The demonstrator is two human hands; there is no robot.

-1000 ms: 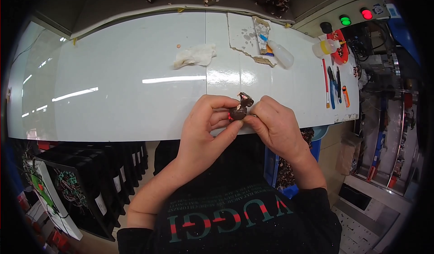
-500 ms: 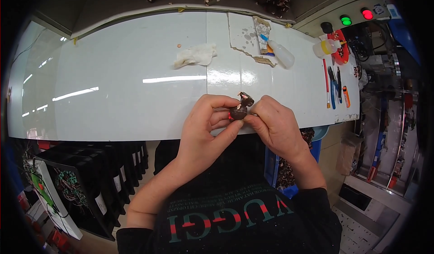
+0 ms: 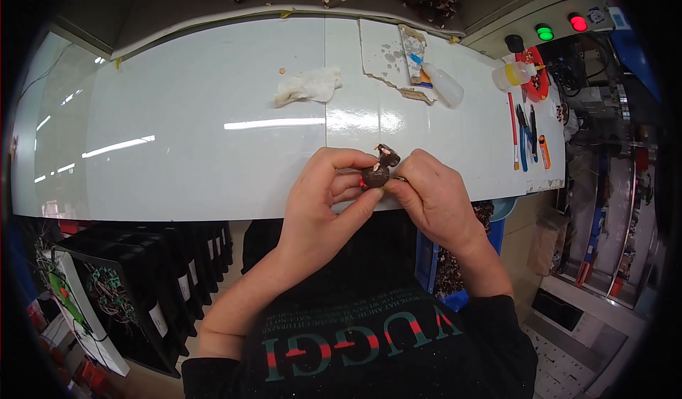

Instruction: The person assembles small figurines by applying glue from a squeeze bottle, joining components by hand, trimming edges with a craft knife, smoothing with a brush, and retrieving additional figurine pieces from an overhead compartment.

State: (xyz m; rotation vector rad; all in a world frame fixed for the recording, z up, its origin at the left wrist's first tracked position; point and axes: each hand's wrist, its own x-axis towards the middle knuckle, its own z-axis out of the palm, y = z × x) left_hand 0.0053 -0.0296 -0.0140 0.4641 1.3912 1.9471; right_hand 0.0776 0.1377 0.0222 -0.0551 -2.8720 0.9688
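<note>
Fingers of the left hand (image 3: 316, 200) grip a brown figurine (image 3: 375, 178) over the white table (image 3: 199, 175); the right hand (image 3: 440, 194) pinches a thin piece (image 3: 400, 179); hard pressure could make it slip.

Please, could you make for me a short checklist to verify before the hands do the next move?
1. Left hand grips the dark brown figure: ok.
2. Right hand is close beside the figure, with a thin object showing at its grip: ok.
3. Thin object touches the figure: cannot tell; too small and partly hidden.
4. White cloth lies apart from both hands: ok.
5. Blue-handled pliers lie apart from both hands: ok.
</note>
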